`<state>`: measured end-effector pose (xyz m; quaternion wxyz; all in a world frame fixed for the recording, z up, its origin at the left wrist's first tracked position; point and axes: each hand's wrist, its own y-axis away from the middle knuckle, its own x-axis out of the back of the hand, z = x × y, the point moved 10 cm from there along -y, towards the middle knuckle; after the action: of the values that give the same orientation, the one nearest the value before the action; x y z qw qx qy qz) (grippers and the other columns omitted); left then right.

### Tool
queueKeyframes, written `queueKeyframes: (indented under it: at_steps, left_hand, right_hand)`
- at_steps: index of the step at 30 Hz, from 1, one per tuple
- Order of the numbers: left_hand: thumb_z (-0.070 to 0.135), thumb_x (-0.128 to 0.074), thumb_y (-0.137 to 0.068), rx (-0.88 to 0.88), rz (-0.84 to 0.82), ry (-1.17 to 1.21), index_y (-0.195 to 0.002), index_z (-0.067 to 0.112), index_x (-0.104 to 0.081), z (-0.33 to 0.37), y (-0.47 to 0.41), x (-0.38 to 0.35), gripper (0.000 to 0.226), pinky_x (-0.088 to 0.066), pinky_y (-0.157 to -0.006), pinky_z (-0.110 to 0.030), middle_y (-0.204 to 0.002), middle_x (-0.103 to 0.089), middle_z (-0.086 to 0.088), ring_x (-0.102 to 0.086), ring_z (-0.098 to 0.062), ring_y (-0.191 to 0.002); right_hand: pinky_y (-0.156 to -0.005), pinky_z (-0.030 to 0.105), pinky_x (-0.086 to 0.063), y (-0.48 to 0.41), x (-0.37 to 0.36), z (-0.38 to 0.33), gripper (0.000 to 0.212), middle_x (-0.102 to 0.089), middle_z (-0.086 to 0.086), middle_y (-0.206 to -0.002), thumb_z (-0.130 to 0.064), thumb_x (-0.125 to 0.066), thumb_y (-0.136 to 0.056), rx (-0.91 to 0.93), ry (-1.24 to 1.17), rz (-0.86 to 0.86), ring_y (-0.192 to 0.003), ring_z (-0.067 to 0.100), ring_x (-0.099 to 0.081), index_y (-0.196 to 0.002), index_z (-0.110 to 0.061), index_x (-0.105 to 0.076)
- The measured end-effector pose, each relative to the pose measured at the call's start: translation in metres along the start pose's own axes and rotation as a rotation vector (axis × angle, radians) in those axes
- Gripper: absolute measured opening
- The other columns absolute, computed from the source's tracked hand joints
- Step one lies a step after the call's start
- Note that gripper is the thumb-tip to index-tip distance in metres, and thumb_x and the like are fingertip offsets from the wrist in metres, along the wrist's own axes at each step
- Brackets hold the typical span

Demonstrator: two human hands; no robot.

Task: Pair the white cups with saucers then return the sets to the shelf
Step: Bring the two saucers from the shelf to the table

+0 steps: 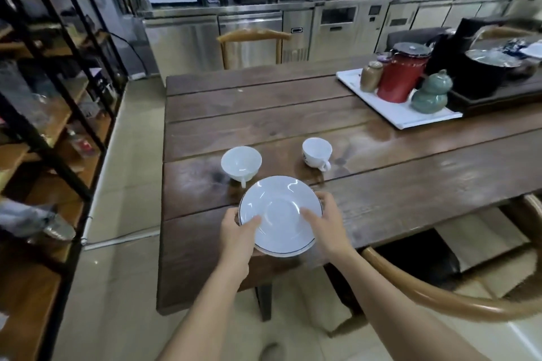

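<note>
Both hands hold a white saucer [278, 214] with a thin dark rim line above the near end of the wooden table [381, 184]. It may be a stack of two; a second rim shows underneath. My left hand [239, 233] grips its left edge, thumb on top. My right hand [324, 223] grips its right edge, thumb on top. Two white cups stand on the table beyond it: a wide cup [241, 163] at the left with its handle toward me, and a smaller cup [316, 152] at the right.
A black-framed shelf [58, 132] with wooden boards stands at the left across a tiled aisle. A white tray [401, 119] with a red canister [401, 76] and jars sits at the table's far right. Wooden chairs [440, 299] stand near right and at the far side.
</note>
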<state>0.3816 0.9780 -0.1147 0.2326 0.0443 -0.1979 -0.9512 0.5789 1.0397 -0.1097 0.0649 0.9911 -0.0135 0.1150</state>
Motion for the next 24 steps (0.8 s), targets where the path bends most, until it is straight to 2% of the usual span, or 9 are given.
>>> queueKeyframes:
  at_steps: [2, 4, 9, 15, 20, 24]
  left_hand:
    - [0.007, -0.061, -0.086, 0.024, -0.037, -0.042, -0.099, 0.012, -0.055, 0.002, -0.023, -0.014, 0.015, -0.055, -0.052, -0.033, -0.090, -0.060, -0.002, -0.060, -0.020, -0.079]
    - [0.006, -0.061, -0.086, 0.059, -0.054, -0.089, -0.099, 0.010, -0.056, -0.001, -0.044, -0.025, 0.014, -0.054, -0.048, -0.030, -0.091, -0.062, -0.005, -0.061, -0.018, -0.077]
    - [0.003, -0.057, -0.086, 0.147, -0.061, -0.134, -0.103, 0.011, -0.056, -0.012, -0.086, -0.050, 0.018, -0.056, -0.054, -0.034, -0.099, -0.062, -0.008, -0.062, -0.023, -0.082]
    - [0.004, -0.056, -0.084, 0.189, -0.072, -0.227, -0.102, 0.012, -0.056, -0.026, -0.111, -0.062, 0.020, -0.054, -0.051, -0.031, -0.107, -0.063, -0.012, -0.063, -0.030, -0.094]
    - [0.007, -0.059, -0.085, 0.173, -0.032, -0.298, -0.105, 0.014, -0.057, -0.034, -0.119, -0.063, 0.022, -0.060, -0.069, -0.041, -0.108, -0.064, -0.010, -0.062, -0.030, -0.100]
    - [0.010, -0.059, -0.084, 0.146, 0.004, -0.388, -0.100, 0.011, -0.062, -0.034, -0.121, -0.059, 0.016, -0.058, -0.077, -0.042, -0.098, -0.066, -0.005, -0.063, -0.025, -0.093]
  right_hand:
    - [-0.089, 0.040, -0.049, -0.023, 0.002, 0.009, 0.029, -0.057, -0.010, -0.097, -0.009, -0.058, -0.084, -0.040, 0.012, 0.003, -0.100, 0.021, -0.058, -0.110, -0.016, -0.048]
    - [-0.088, 0.041, -0.050, -0.042, 0.002, 0.020, 0.031, -0.059, -0.006, -0.098, -0.010, -0.057, -0.084, -0.106, 0.036, 0.003, -0.102, 0.024, -0.059, -0.113, -0.015, -0.048]
    - [-0.089, 0.043, -0.050, -0.082, 0.003, 0.035, 0.034, -0.060, 0.002, -0.110, -0.020, -0.057, -0.087, -0.159, 0.200, -0.041, -0.101, 0.024, -0.059, -0.119, -0.014, -0.044]
    - [-0.091, 0.040, -0.045, -0.097, 0.003, 0.052, 0.039, -0.061, 0.004, -0.117, -0.028, -0.054, -0.090, -0.202, 0.366, -0.085, -0.108, 0.026, -0.058, -0.124, -0.013, -0.044]
    - [-0.088, 0.035, -0.043, -0.113, 0.001, 0.054, 0.039, -0.061, 0.008, -0.119, -0.023, -0.057, -0.089, -0.186, 0.419, -0.115, -0.110, 0.027, -0.057, -0.124, -0.008, -0.047]
    - [-0.091, 0.038, -0.044, -0.116, -0.001, 0.053, 0.036, -0.061, 0.006, -0.118, -0.023, -0.058, -0.089, -0.160, 0.442, -0.141, -0.109, 0.025, -0.057, -0.121, -0.011, -0.050]
